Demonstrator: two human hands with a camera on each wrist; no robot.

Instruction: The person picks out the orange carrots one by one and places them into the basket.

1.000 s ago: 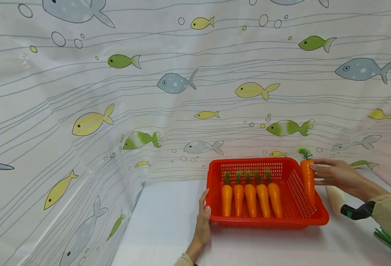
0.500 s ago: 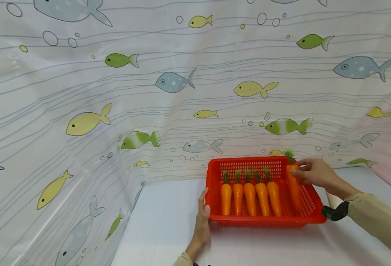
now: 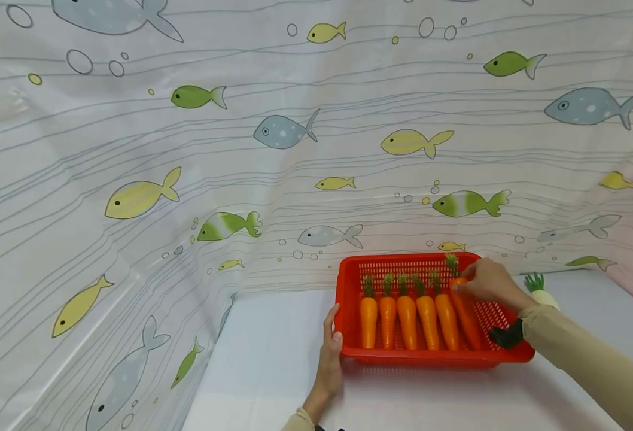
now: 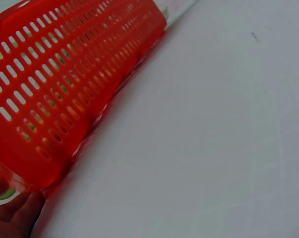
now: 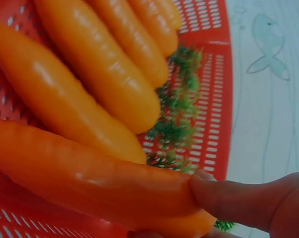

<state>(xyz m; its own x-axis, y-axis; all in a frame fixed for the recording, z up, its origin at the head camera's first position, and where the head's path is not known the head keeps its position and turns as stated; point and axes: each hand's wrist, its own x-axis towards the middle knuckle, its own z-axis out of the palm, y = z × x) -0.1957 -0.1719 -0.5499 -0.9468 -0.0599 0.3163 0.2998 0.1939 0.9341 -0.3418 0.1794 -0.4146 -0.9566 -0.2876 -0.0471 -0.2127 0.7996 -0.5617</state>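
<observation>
An orange carrot [image 3: 466, 317] with a green tuft lies slanted inside the red perforated basket [image 3: 419, 354]. My right hand [image 3: 486, 280] pinches it near its leafy end, with the thumb on top in the right wrist view. Several other carrots [image 3: 408, 323] lie side by side to its left, tufts toward the back wall of the basket. My left hand [image 3: 329, 362] rests against the basket's left end, fingers extended along the outside. In the left wrist view, its fingertips [image 4: 32, 198] touch the lower corner of the basket.
A white radish [image 3: 544, 297] with green leaf stubs lies right of the basket, partly behind the right forearm. The basket stands on a white tabletop [image 3: 262, 359]. Behind it rises a fish-patterned sheet [image 3: 273, 197], close to the basket's back rim.
My right hand has moved left and brought the carrot from over the basket's right rim down beside the others. The left hand has stayed at the basket's left end.
</observation>
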